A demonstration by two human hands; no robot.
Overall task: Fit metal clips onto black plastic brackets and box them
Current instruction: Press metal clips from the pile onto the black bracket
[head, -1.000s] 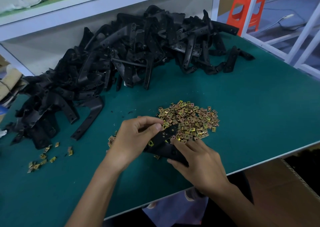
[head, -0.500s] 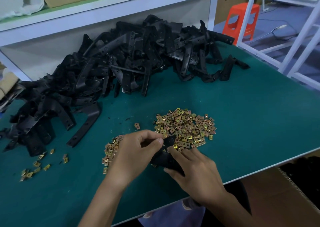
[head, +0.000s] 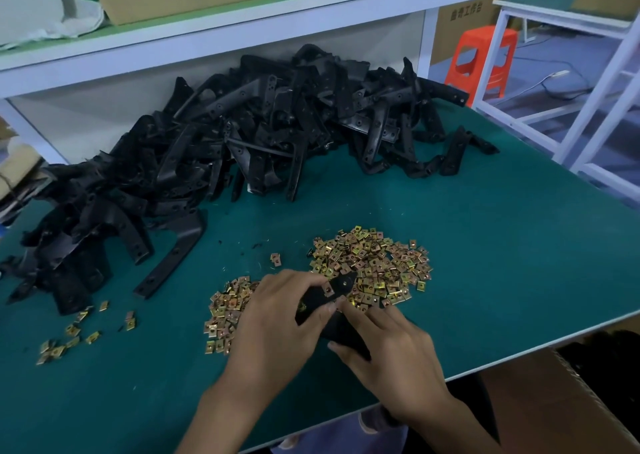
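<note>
Now both my hands hold one black bracket low over the green table, at the near edge of the big heap of clips.
My left hand curls round the bracket's upper edge, thumb by a brass-coloured clip seated near its tip; my right hand grips the lower end. A smaller heap of clips lies beside my left hand, and the pile of brackets sits at the table's back.
</note>
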